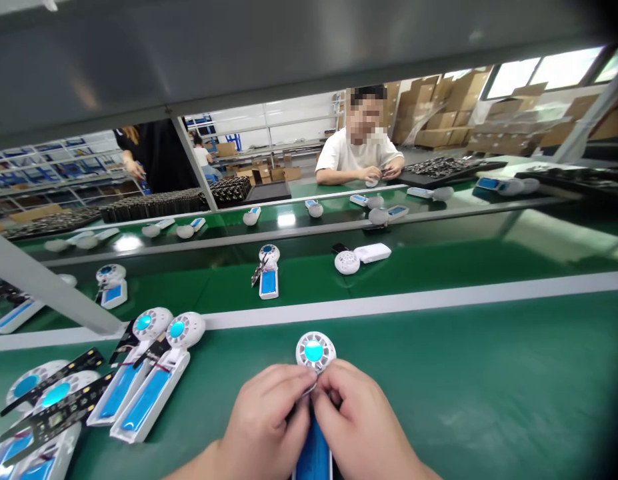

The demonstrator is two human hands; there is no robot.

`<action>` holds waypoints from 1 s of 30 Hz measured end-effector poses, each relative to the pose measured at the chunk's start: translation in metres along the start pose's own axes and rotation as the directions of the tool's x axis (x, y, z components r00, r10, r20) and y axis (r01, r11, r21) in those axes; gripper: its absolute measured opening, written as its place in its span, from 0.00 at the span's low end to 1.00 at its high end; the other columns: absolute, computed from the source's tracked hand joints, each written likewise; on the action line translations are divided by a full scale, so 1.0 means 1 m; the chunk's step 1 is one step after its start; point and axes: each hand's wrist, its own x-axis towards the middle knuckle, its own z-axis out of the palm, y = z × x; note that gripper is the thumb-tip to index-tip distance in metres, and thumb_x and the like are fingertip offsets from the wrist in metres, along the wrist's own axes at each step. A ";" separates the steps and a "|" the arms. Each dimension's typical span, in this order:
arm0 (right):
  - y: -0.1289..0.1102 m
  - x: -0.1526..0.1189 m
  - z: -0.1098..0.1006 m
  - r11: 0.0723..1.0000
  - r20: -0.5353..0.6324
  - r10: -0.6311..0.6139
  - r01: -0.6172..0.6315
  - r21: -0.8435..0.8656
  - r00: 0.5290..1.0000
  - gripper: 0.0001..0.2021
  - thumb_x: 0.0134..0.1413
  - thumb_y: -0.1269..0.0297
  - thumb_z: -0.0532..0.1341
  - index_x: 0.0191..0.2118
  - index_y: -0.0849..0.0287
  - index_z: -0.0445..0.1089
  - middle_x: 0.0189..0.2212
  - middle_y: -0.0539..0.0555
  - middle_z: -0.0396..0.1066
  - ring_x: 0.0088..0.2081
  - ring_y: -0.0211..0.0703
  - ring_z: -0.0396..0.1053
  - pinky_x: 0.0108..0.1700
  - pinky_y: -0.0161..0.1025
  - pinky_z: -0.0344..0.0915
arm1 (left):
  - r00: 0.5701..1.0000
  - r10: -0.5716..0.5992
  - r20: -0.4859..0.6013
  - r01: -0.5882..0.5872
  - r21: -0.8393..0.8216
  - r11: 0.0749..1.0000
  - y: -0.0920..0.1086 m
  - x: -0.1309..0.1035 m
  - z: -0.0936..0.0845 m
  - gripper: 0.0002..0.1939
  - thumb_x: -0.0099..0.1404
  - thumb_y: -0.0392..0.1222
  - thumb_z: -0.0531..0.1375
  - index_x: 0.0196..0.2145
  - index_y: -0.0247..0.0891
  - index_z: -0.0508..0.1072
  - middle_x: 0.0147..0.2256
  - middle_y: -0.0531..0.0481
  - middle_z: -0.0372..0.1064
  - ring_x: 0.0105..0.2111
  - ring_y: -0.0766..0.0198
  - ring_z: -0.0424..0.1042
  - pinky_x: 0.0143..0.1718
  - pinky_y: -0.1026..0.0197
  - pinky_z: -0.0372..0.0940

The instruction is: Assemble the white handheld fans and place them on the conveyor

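Observation:
A white handheld fan with a round vented head and a shiny blue disc lies in front of me, its handle toward me. A blue battery fills the open handle. My left hand is closed, thumb and fingers pinched at the fan's neck. From the other side my right hand pinches the same spot, its fingertips meeting the left ones. They hide the neck and any small part or wire there. To the left are more opened fans with blue batteries and black circuit boards.
A green conveyor belt with spaced fans runs across beyond a white strip. A slanted metal post stands at left and a grey shelf hangs overhead. Across the line sits a person in a white shirt, near a black tray of parts.

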 end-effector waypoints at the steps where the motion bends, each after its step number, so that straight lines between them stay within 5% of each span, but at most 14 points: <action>1: 0.000 -0.001 0.000 1.000 -0.012 0.009 -0.009 -0.005 1.000 0.11 0.55 0.70 0.54 0.22 0.55 0.62 0.26 0.49 0.69 0.29 0.39 0.67 0.32 0.34 0.61 | 1.000 -0.011 0.002 0.011 0.011 1.000 0.000 0.000 0.000 0.17 0.61 0.24 0.59 0.45 0.39 0.74 0.41 0.43 0.79 0.39 0.60 0.78 0.43 0.60 0.74; 8: 0.003 -0.003 0.000 0.974 -0.148 -0.104 0.071 -0.217 0.983 0.12 0.56 0.64 0.58 0.22 0.54 0.67 0.23 0.50 0.69 0.29 0.42 0.69 0.28 0.35 0.60 | 0.983 -0.181 -0.001 0.181 0.083 0.980 0.001 -0.004 0.001 0.11 0.63 0.30 0.60 0.42 0.40 0.77 0.38 0.47 0.80 0.37 0.61 0.79 0.42 0.63 0.74; 13: 0.006 -0.002 0.001 0.962 -0.141 -0.196 0.162 -0.220 0.970 0.12 0.58 0.67 0.57 0.23 0.55 0.66 0.23 0.49 0.68 0.27 0.40 0.68 0.28 0.33 0.60 | 0.972 -0.231 0.036 0.229 0.067 0.971 0.004 -0.004 0.000 0.12 0.64 0.32 0.58 0.43 0.40 0.78 0.41 0.46 0.80 0.40 0.59 0.79 0.44 0.63 0.74; 25: 0.010 -0.001 0.014 0.997 -0.095 -0.054 0.049 -0.056 0.994 0.12 0.58 0.65 0.55 0.23 0.55 0.61 0.24 0.49 0.67 0.25 0.38 0.66 0.28 0.33 0.62 | 0.969 -0.231 0.089 0.237 -0.053 0.970 0.006 0.000 -0.004 0.16 0.64 0.29 0.55 0.45 0.41 0.78 0.41 0.45 0.79 0.40 0.59 0.78 0.44 0.62 0.72; 30: 0.021 0.003 0.014 0.995 -0.050 -0.095 0.092 -0.050 0.994 0.12 0.59 0.62 0.55 0.24 0.54 0.64 0.24 0.49 0.67 0.26 0.38 0.67 0.28 0.32 0.63 | 0.884 -0.440 0.156 0.466 -0.243 0.851 0.006 0.007 -0.003 0.14 0.61 0.29 0.56 0.35 0.40 0.81 0.32 0.48 0.78 0.33 0.60 0.76 0.37 0.63 0.70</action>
